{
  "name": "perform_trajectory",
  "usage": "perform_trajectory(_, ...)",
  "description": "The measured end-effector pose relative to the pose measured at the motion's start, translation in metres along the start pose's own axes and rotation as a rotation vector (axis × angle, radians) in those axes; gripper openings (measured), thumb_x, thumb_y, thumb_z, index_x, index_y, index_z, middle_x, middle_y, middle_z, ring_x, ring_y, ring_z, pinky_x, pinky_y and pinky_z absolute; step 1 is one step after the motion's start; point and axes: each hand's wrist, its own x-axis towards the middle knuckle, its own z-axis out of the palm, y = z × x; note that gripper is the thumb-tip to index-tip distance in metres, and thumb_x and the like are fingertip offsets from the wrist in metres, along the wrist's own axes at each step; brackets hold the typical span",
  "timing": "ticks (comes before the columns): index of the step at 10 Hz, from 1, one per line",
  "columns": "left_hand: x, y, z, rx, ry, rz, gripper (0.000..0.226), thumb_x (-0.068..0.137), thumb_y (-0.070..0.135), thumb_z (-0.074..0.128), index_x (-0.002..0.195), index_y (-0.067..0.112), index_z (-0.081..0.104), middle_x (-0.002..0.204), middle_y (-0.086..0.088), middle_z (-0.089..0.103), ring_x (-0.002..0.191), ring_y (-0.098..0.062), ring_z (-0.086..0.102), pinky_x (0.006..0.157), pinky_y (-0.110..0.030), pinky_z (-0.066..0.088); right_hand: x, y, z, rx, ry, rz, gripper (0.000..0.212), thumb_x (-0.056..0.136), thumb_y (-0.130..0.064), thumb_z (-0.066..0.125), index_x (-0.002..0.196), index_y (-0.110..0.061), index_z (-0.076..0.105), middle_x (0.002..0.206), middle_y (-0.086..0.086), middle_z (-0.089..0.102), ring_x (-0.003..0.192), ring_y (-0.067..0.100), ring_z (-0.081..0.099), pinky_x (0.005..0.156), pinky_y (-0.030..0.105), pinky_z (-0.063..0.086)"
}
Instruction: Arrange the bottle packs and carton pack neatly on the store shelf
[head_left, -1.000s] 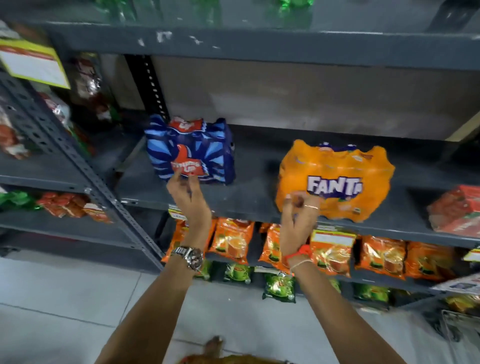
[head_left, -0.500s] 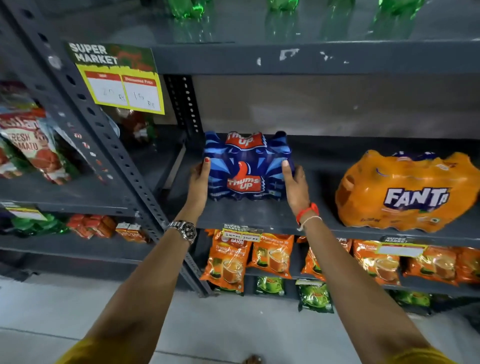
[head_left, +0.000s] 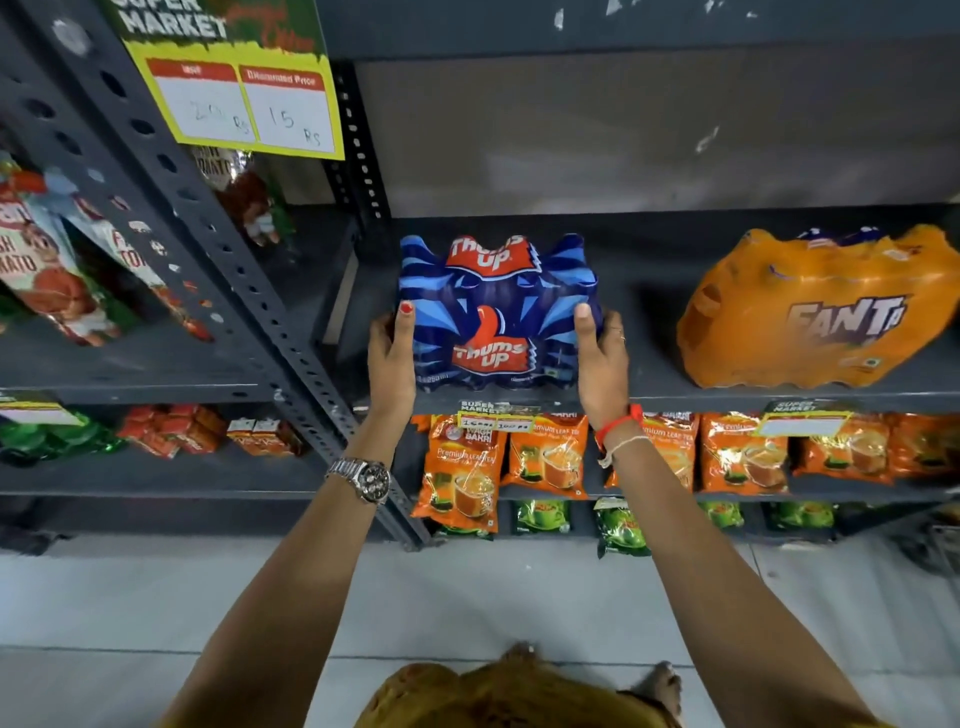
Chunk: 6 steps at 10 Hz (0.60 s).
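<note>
Left hand (head_left: 390, 349) and right hand (head_left: 600, 352) clamped in a flat grip on either side of the blue Thums Up pack (head_left: 496, 312), at the shelf's (head_left: 644, 358) near-left edge, likely for squaring, well apart from the Fanta pack (head_left: 821, 306).

Fingers of the left hand (head_left: 390, 358) vanish behind the side of the blue Thums Up pack (head_left: 498, 317); only the thumb shows in front. Same story for the right hand (head_left: 600, 358), most fingers tucked out of sight. The orange Fanta pack (head_left: 815, 312) runs off the right edge, its last letter lost. Up top, the yellow price sign (head_left: 244, 83) is cropped, its heading cut through. The small shelf tag (head_left: 496, 420) under the blue pack is too tiny to read. Tomato pouches (head_left: 47, 260) slip off the left edge, partly blocked by the perforated upright (head_left: 218, 244).
</note>
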Motion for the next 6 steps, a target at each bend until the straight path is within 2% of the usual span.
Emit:
perform_trajectory(1, -0.002, 0.002, -0.003, -0.005, -0.006, -0.005, 0.045, 0.093, 0.038, 0.045, 0.125, 0.006, 0.040, 0.101, 0.006, 0.057, 0.088, -0.005, 0.059, 0.059, -0.008, 0.050, -0.005, 0.001, 0.002, -0.005, 0.009, 0.000, 0.057, 0.073, -0.070, 0.042, 0.113, -0.029, 0.043, 0.129, 0.011, 0.055, 0.117, 0.024, 0.059, 0.095, 0.044, 0.053)
perform_trajectory(3, -0.007, 0.002, -0.002, -0.030, -0.007, -0.005, 0.046, 0.093, 0.038, 0.046, 0.128, 0.009, 0.039, 0.103, 0.005, 0.058, 0.088, -0.002, 0.060, 0.062, -0.011, 0.052, -0.008, -0.003, 0.002, 0.016, 0.011, -0.001, 0.051, 0.077, -0.067, 0.043, 0.111, -0.029, 0.043, 0.128, 0.010, 0.055, 0.116, 0.023, 0.059, 0.094, 0.040, 0.055)
perform_trajectory(4, -0.015, 0.003, -0.002, 0.017, -0.003, 0.034, 0.046, 0.094, 0.037, 0.044, 0.130, 0.009, 0.037, 0.112, 0.000, 0.057, 0.092, -0.004, 0.061, 0.065, -0.012, 0.054, -0.011, -0.006, 0.002, 0.015, 0.011, 0.004, 0.038, 0.089, -0.052, 0.044, 0.116, -0.025, 0.042, 0.130, 0.011, 0.054, 0.118, 0.024, 0.058, 0.093, 0.037, 0.055)
perform_trajectory(5, -0.025, -0.003, -0.001, 0.000, -0.006, 0.105, 0.052, 0.094, 0.034, 0.045, 0.139, 0.013, 0.028, 0.135, -0.004, 0.048, 0.117, -0.012, 0.055, 0.091, -0.025, 0.053, -0.011, -0.004, -0.002, 0.039, 0.041, -0.039, 0.048, 0.094, -0.041, 0.046, 0.134, -0.015, 0.036, 0.137, 0.010, 0.048, 0.122, 0.018, 0.054, 0.082, 0.013, 0.055)
perform_trajectory(6, -0.038, -0.006, 0.001, 0.027, 0.070, 0.138, 0.069, 0.092, 0.042, 0.046, 0.147, 0.021, 0.011, 0.156, -0.005, 0.019, 0.140, -0.016, 0.029, 0.112, -0.040, 0.035, -0.018, -0.011, -0.012, -0.016, 0.090, -0.106, 0.059, 0.095, -0.036, 0.049, 0.145, -0.015, 0.026, 0.150, 0.007, 0.033, 0.136, 0.018, 0.039, 0.072, -0.009, 0.041)
